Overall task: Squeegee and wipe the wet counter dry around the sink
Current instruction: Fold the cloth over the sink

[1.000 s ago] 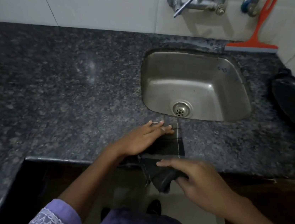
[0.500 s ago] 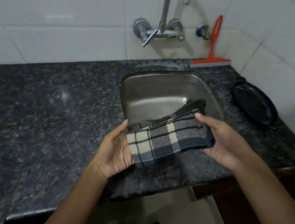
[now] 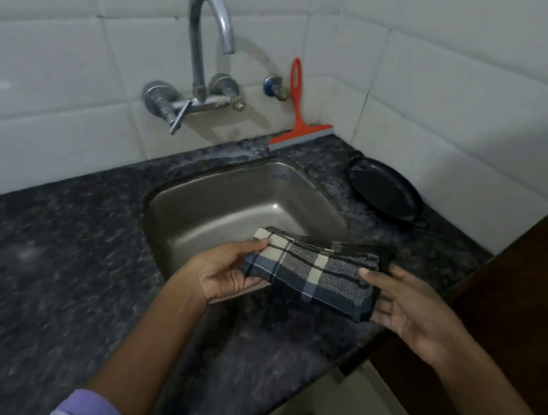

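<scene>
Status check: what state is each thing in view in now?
plaid cloth, folded, held by both hands over the front of the sink
left hand, grips its left end
right hand, pinches its right end
squeegee, untouched, leaning on the wall
tap, no water running
counter, wetness unclear
pan, resting on the counter

We are lifting the folded blue, black and cream checked cloth (image 3: 312, 274) off the front edge of the dark speckled granite counter (image 3: 51, 266), where it was lying a second ago. Our left hand (image 3: 223, 273), flat on it then, is now pinching its pale end, thumb on top. Our right hand (image 3: 406, 303) is now holding the dark end instead of the hanging part. The cloth, tilted half a second ago, is now sitting nearly level between both hands, over the near corner of the steel sink (image 3: 232, 202).
</scene>
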